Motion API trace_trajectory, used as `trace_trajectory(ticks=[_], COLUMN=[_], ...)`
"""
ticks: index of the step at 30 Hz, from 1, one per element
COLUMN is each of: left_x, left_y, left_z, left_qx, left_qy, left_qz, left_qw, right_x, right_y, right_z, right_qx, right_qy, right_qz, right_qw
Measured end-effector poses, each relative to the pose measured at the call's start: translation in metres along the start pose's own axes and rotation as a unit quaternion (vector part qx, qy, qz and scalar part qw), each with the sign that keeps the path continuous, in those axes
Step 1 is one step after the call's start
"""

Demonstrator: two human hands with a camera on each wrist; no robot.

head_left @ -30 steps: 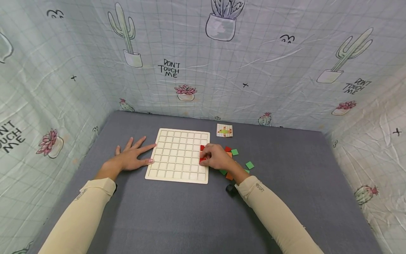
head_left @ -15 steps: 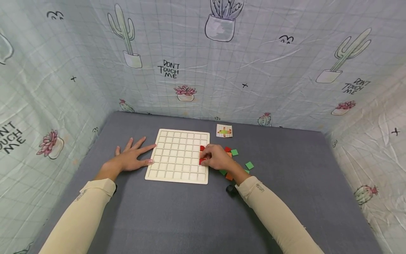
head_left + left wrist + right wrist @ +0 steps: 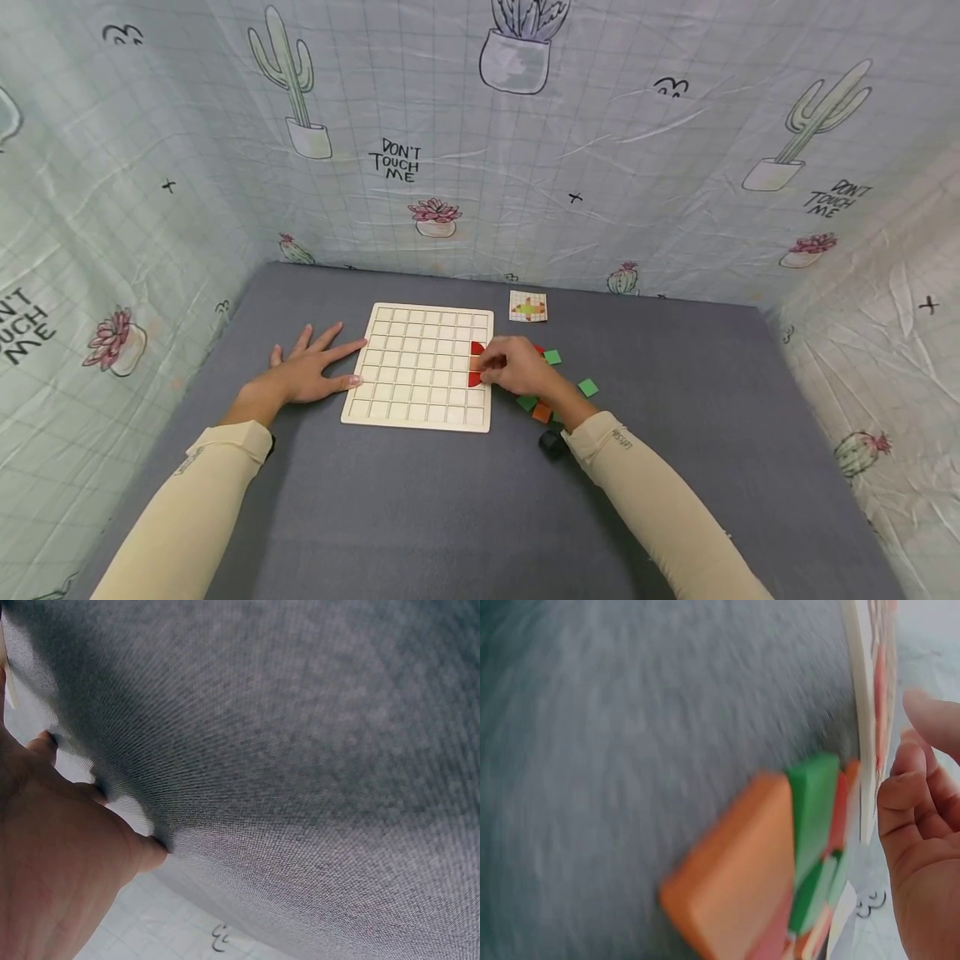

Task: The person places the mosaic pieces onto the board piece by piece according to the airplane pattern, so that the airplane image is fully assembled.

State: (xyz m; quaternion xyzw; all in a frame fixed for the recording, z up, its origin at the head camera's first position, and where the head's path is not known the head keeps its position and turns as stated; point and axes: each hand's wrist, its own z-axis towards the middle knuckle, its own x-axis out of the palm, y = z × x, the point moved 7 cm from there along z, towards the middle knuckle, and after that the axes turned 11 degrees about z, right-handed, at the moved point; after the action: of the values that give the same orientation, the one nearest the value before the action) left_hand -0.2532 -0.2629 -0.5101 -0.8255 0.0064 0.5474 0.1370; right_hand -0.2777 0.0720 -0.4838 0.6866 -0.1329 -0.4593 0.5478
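Head view: I observe the gridded board lying flat on the grey tabletop, toward the back edge. The left hand is spread, its index finger and thumb at the board's left edge. The right hand is bent over the board's right edge, beside red pieces in the outermost column. A printed card lies near the tabletop's back edge.

Left wrist view: I confirm extended fingers on the tabletop.

Right wrist view: fingers curled; I cannot tell whether they grip a piece. Loose pieces lie heaped beside the board.
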Motion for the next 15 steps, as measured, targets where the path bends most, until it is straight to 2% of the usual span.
trace_trajectory(ticks=[3, 10, 15], left_x=[-0.001, -0.003, -0.002], left_y=[-0.001, -0.005, -0.004], left_z=[0.000, 0.000, 0.001], left_qx=[-0.001, -0.003, -0.003], left_qy=[0.003, 0.011, 0.010], left_qz=[0.006, 0.030, 0.032], left_qw=[1.0000, 0.9995, 0.9994], right_x=[-0.008, -0.028, -0.039], right_y=[0.002, -0.009, -0.019], right_z=[-0.004, -0.017, -0.027], right_qx=[-0.011, 0.030, 0.033], right_qy=[0.001, 0.007, 0.005], right_qz=[0.000, 0.011, 0.016], right_qw=[0.9999, 0.9995, 0.9993])
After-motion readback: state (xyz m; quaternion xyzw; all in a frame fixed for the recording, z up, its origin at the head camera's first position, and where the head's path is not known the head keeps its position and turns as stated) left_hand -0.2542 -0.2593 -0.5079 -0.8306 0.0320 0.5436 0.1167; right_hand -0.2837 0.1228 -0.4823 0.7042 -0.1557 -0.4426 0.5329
